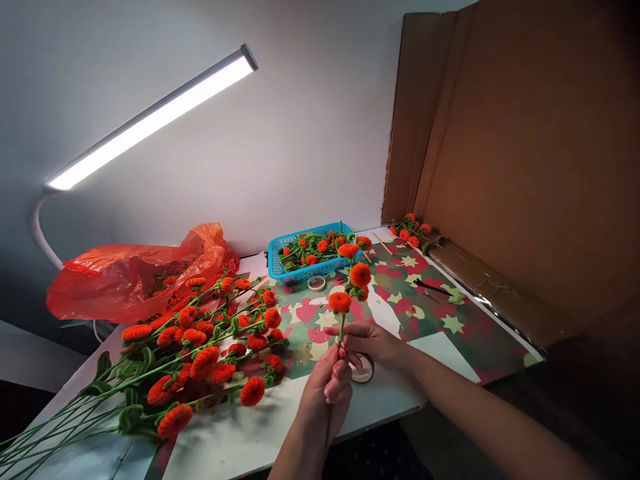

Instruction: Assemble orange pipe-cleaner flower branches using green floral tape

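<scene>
My left hand (329, 385) is closed round the green stem of an artificial flower spray (360, 275), held upright over the table's front part. Fuzzy orange blooms and small green buds sit along its upper stem. My right hand (373, 341) is closed too, its fingers touching the stem just above my left hand. A roll of green tape (370, 373) shows at the underside of my right hand, partly hidden by the fingers. To the left lies a pile of finished-looking orange flower sprays (205, 360) with long green stems and leaves.
A blue basket (280, 272) of small flower pieces stands at the back, with a tape roll (317, 283) before it. An orange plastic bag (115, 280) lies left, under a lit lamp (155, 120). Cardboard (515, 153) walls the right; more flowers (411, 230) and a black tool (433, 287) lie nearby.
</scene>
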`<act>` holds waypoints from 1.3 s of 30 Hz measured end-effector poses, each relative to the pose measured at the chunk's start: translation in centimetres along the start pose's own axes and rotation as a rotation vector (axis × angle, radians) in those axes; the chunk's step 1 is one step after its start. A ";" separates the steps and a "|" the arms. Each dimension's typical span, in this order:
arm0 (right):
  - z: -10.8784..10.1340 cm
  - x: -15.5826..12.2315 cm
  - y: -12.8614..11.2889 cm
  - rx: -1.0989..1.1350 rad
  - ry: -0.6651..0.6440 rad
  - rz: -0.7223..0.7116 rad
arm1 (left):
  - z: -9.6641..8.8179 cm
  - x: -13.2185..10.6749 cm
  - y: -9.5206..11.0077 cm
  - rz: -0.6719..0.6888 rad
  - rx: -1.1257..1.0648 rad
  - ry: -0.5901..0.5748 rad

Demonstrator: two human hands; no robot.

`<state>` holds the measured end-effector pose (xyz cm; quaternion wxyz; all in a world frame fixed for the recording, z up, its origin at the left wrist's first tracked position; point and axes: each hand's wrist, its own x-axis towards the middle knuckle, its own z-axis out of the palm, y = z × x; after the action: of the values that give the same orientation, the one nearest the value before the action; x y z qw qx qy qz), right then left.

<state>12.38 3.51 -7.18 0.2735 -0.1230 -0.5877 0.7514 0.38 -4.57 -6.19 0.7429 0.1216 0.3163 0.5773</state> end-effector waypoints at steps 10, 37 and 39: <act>0.0 0.3 -0.6 -0.071 0.253 0.033 | -0.2 -0.7 -0.8 0.305 0.575 0.139; -1.4 1.1 -0.1 -0.015 0.368 -0.060 | 6.3 16.3 19.9 0.153 2.568 0.375; -1.5 1.1 -0.1 -0.013 0.375 -0.063 | 5.9 16.3 20.6 0.139 2.586 0.367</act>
<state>12.23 5.36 -7.29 0.4010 -0.2442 -0.5349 0.7024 -9.91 18.01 4.28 0.0047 0.6787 0.7279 -0.0973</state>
